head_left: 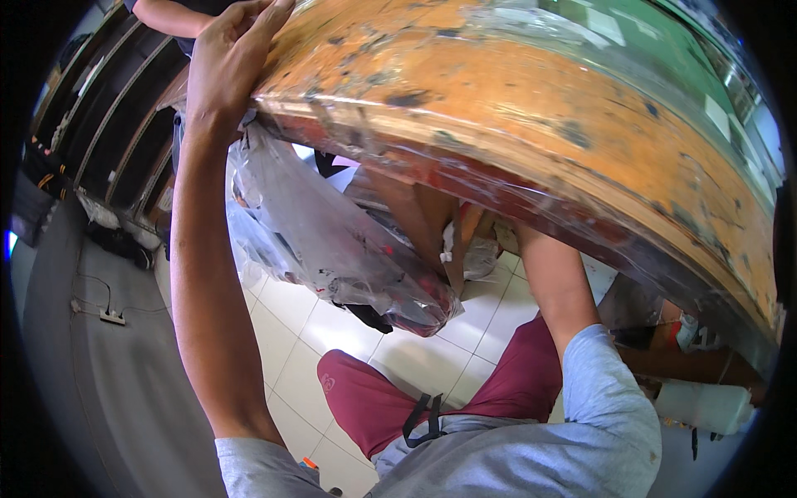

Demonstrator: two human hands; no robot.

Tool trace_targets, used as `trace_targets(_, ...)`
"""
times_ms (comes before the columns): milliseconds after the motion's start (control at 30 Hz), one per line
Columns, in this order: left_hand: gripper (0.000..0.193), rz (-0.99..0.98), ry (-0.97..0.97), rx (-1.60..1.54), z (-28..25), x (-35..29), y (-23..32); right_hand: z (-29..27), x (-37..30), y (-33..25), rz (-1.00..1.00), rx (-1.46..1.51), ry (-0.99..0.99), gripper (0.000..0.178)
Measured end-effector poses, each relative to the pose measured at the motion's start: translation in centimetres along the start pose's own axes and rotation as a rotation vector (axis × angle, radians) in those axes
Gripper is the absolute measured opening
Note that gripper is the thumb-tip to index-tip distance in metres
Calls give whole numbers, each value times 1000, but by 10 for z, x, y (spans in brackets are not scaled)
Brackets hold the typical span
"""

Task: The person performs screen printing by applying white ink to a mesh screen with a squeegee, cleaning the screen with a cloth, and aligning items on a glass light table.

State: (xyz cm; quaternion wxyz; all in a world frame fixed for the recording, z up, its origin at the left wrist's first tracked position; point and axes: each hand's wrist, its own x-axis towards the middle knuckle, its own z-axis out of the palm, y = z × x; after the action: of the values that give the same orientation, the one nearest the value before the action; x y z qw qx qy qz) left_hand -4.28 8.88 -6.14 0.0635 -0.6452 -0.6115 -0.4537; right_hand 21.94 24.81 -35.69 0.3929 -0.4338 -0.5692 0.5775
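Note:
My left hand [237, 51] is at the left end of a worn wooden tabletop [398, 79], against or just above its edge. Its thumb and bent fingers run up to the picture's top rim. The fingertips are cut off there, so its grip does not show. My right forearm [558, 274] reaches beneath the table, and the tabletop hides that hand. A large clear plastic bag [332, 232] with dark and red contents hangs under the front edge, between my arms. Brown boards [415, 212] stand beneath the table beside the bag.
Green glass or sheeting [635, 37] covers the tabletop's far side. Another person's arm [170, 15] appears at the top left. Dark shelves [108, 124] line the left side, and a power strip [112, 317] lies below them. A translucent container [701, 407] is at the lower right.

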Motion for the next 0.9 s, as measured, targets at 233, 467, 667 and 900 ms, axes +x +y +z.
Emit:
trace_targets(233, 41, -42, 60, -75, 8, -18, 27, 43, -11, -2, -120, -512, -337, 54)
trace_targets(467, 40, -29, 74, -140, 9, -6, 23, 76, -29, -14, -249, -921, -534, 54)
trace_targets(667, 40, -119, 72, -147, 7, -9, 28, 85, -29, -15, -270, -1044, -448, 55)
trace_targets(900, 42, -11, 68, -173, 4, -14, 28, 39, -73, -25, -269, -1008, 1, 55)
